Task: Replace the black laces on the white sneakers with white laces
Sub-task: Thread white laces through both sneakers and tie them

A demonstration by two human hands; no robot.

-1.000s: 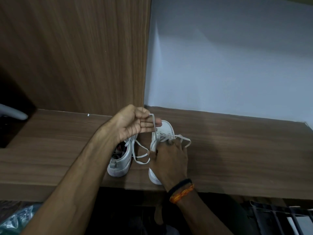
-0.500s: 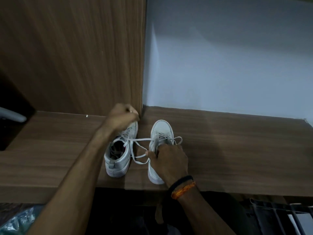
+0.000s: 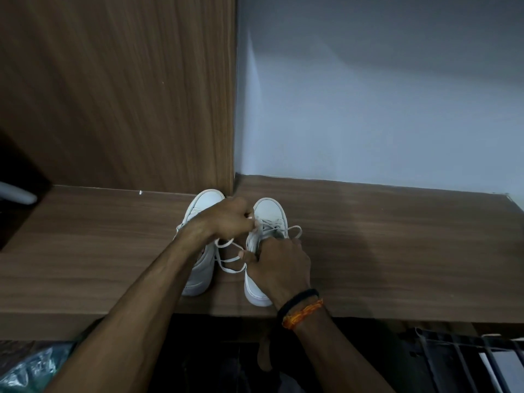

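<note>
We see two white sneakers side by side on a wooden shelf (image 3: 397, 251), toes toward the wall. Our left hand (image 3: 229, 219) pinches the white lace (image 3: 226, 260) above the right sneaker (image 3: 269, 214); our right hand (image 3: 280, 268) grips that sneaker's rear. Loose lace loops between it and the left sneaker (image 3: 202, 205), whose middle our forearm covers.

A wooden shelf (image 3: 397, 251) meets a wood-grain panel (image 3: 113, 95) and a pale wall (image 3: 382, 95)
</note>
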